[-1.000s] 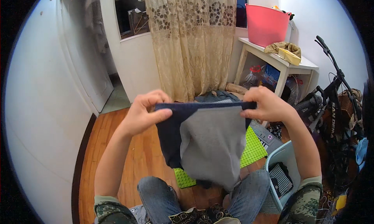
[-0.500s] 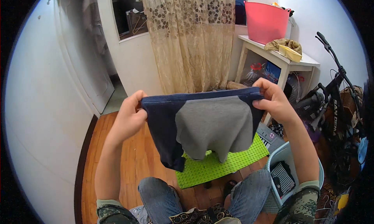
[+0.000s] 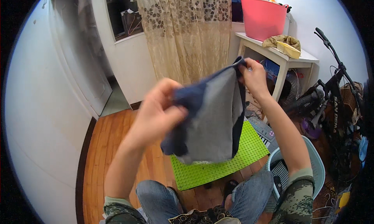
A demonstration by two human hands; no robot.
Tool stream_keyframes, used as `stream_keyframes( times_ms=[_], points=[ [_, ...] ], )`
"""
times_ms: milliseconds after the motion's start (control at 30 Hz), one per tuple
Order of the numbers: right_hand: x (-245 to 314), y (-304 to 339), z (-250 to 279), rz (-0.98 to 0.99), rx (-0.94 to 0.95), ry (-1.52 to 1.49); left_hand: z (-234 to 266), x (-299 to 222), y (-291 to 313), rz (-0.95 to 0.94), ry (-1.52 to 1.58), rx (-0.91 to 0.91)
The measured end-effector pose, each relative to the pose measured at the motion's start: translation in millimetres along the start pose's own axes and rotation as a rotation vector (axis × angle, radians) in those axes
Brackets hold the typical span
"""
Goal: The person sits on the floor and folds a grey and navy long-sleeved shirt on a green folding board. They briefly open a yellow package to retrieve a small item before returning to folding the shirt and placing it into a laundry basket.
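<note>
While both hands are raised in front of the knees, a navy-and-grey cloth garment point(image 3: 216, 116) hangs between them, off any surface, above a green studded board point(image 3: 251, 146). Left hand point(image 3: 157, 111): blurred, thumb and fingers closed about the left end of the navy band. Right hand point(image 3: 254, 76): thumb and fingers pinching the band's other end, higher and farther out than the left. Band slants up to the right; grey panel drops below it, dark cloth at either side. Lower hem overlaps the board's far edge in view; contact cannot be told.

Grey keyboard point(image 3: 265, 133) just beside the board's right edge. Jeans-clad knees point(image 3: 253, 185) at its near edge. Light-blue basket point(image 3: 320, 167) next to the right knee, striped cloth point(image 3: 279, 171) inside, partly hidden by the right forearm.

Farther off, a white table point(image 3: 309, 59): pink tub point(image 3: 263, 19) toward its left corner, yellow tray point(image 3: 289, 50) at the near corner, khaki bundle point(image 3: 272, 40) between them along the front edge. Black bicycle point(image 3: 338, 95) to the right of the table; beige patterned curtain point(image 3: 187, 48) behind the garment.
</note>
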State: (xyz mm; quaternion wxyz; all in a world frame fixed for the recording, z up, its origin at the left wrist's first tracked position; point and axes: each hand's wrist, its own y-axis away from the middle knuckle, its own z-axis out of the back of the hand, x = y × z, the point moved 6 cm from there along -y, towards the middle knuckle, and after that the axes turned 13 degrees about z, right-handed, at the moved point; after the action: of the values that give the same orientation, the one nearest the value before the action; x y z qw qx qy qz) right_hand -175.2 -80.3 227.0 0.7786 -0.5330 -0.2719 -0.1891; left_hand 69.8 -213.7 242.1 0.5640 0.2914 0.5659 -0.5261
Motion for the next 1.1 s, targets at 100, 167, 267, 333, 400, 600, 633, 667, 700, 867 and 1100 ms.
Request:
stream_keyframes(
  times_ms=[100, 167, 267, 333, 400, 600, 633, 667, 700, 867, 1100],
  points=[
    [-19, -12, -44, 0.090, 0.002, -0.743, -92, -20, 48, 0.053, 0.012, 0.708],
    [-17, -15, -75, 0.022, 0.399, -1.738, -103, -42, 40, -0.502, -0.438, 0.471],
    [53, 38, -98, -0.008, 0.190, -1.422, -33, -11, 7, -0.437, -0.654, -0.404],
    [76, 51, -85, -0.117, 0.602, -1.225, -22, 15, -10, -0.237, -0.312, -0.187],
    [92, 62, -81, -0.095, 0.658, -1.256, -30, 31, -18, -0.091, -0.112, -0.002],
    [55, 86, -68, -0.233, 0.372, -1.065, -29, 49, -11, 0.127, -0.149, 0.004],
    [37, 98, -68, -0.310, 0.314, -1.110, -25, 51, -7, 0.118, -0.119, -0.049],
    [29, 120, -72, -0.377, 0.388, -1.237, -20, 51, -3, 0.102, -0.090, -0.100],
    [23, 145, -72, -0.356, 0.414, -1.260, -16, 52, 0, 0.084, -0.058, -0.149],
    [45, 247, -84, 0.148, 0.662, -0.250, -3, 52, 35, 0.165, 0.042, -0.253],
    [25, 289, -90, -0.284, 0.391, -0.331, 22, 37, 99, 0.134, -0.066, -0.397]
  ],
)
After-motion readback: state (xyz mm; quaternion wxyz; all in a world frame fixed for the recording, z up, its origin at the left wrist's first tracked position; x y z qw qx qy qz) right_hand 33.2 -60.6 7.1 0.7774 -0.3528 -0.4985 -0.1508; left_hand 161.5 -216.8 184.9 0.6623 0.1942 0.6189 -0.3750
